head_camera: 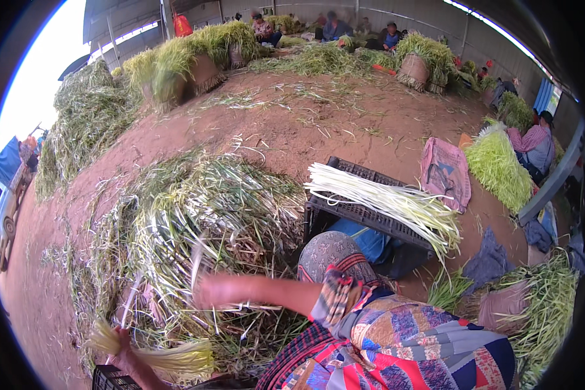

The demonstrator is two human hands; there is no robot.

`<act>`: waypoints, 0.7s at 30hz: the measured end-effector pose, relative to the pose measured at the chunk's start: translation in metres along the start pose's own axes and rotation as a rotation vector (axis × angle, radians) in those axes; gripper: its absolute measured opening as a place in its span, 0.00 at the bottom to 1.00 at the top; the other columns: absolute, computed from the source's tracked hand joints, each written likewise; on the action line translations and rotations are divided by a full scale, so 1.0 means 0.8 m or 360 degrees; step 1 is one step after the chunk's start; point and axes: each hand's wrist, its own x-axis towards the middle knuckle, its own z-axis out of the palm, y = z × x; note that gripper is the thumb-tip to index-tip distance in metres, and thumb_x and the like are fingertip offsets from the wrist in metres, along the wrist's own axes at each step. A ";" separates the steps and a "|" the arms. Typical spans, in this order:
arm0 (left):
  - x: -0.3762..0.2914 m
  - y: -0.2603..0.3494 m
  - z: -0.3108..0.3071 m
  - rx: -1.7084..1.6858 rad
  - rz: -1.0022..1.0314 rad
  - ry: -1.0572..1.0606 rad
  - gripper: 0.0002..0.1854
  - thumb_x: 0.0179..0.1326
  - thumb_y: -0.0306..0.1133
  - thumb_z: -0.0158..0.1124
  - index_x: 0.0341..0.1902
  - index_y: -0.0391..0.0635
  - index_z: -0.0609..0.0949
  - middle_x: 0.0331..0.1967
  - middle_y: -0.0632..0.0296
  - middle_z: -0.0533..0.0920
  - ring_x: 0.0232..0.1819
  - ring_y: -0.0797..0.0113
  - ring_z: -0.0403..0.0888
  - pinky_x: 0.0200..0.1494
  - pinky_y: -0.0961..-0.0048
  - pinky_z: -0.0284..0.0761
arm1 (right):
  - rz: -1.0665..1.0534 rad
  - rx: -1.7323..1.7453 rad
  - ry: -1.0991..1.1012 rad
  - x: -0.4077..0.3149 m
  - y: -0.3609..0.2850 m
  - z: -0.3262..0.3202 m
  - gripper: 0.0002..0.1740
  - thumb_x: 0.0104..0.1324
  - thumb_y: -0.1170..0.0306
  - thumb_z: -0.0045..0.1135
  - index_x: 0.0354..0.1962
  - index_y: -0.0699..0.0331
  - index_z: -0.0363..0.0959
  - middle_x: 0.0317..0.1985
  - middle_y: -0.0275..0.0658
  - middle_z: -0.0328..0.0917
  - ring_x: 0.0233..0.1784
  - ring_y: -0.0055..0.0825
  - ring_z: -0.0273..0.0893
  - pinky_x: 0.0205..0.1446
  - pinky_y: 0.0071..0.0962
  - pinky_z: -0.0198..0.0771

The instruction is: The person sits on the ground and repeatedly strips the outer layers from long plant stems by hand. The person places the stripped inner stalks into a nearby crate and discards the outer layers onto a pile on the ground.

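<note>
At the lower left, my left hand [123,347] is closed around a bunch of pale yellow-green leafy stalks [180,358], which sticks out on both sides of the fist. A thin white strip [130,301] rises from beside that fist. My right hand [209,291] is motion-blurred over a large heap of loose green and whitish leaves [224,204]; a pale strand [196,261] shows at its fingers, whose grip is unclear. Beyond my knee, long white stalks with yellow-green ends [380,195] lie across an upturned black plastic crate [343,207].
A pink sack [446,173] lies right of the crate, near a light-green bundle [499,161]. A black crate edge [112,379] is at the lower left. Wrapped bundles [414,68] stand farther off. People sit at the back, and one person [536,141] sits at right. A vehicle [2,214] is far left.
</note>
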 end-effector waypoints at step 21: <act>-0.072 0.086 0.086 0.0485 -0.0340 -0.0412 0.14 0.50 0.23 0.67 0.43 0.39 0.82 0.35 0.57 0.84 0.36 0.72 0.82 0.43 0.77 0.76 | -0.0591 -0.0078 0.1641 0.014 -0.014 -0.039 0.08 0.58 0.70 0.61 0.27 0.65 0.72 0.20 0.41 0.77 0.21 0.30 0.74 0.28 0.28 0.69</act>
